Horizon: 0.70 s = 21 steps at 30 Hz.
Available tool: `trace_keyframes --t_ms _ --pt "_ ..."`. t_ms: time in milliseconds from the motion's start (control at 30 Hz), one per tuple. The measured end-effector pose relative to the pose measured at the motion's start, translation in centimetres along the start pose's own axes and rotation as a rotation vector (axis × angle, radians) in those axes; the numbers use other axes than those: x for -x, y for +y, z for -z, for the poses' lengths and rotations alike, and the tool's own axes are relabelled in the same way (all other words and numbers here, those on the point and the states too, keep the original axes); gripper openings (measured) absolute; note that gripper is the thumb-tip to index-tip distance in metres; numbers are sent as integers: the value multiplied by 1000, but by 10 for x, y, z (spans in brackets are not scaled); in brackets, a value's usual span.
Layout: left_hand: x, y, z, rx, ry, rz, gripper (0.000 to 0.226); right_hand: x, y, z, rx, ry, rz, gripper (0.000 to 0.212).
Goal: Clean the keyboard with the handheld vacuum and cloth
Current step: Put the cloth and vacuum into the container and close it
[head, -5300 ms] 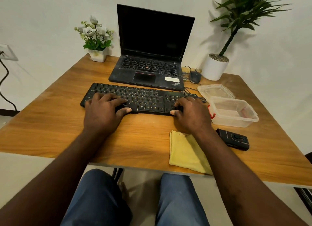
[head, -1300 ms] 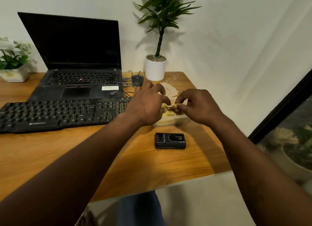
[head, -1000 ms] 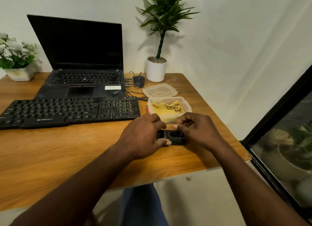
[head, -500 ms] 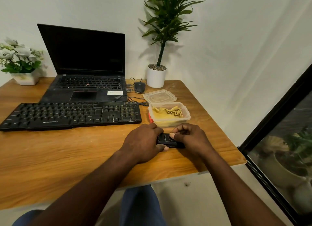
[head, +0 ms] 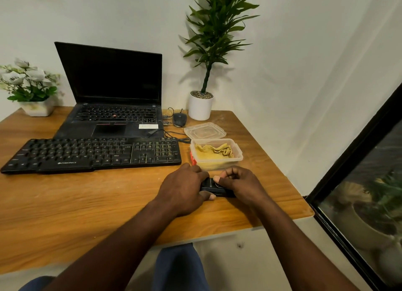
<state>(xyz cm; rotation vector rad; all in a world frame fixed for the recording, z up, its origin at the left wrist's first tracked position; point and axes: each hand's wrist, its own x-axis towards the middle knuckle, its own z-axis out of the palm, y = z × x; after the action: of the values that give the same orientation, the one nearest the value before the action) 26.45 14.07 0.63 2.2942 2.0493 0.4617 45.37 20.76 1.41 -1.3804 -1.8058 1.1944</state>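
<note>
Both grips close on the handheld vacuum (head: 214,187): the left grip (head: 182,188) curls round its left end, thumb at the near edge, and the right grip (head: 241,184) pinches the right end with bent fingers, probably to lift it or find a switch. It lies flat on the desk (head: 87,203), near the front right corner. Just behind, the cloth (head: 214,153) sits crumpled in an open plastic tub (head: 238,158), its lid (head: 204,133) beyond, seemingly stowed away. Left of the tub lies the keyboard (head: 93,154), untouched, a laptop (head: 113,88) behind it. Mouse (head: 179,119), potted plant (head: 200,105) and flowers (head: 28,86) line the white wall; a dark window frame stands at right
</note>
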Motion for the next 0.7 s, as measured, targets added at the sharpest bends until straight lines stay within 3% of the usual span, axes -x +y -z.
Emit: trace_keyframes --t_ms 400,700 --pt "-4 11 26 59 88 35 68 -3 -17 21 -103 -6 79 17" --pt "-46 -3 62 13 137 43 66 -37 -60 45 -15 -42 229 17"
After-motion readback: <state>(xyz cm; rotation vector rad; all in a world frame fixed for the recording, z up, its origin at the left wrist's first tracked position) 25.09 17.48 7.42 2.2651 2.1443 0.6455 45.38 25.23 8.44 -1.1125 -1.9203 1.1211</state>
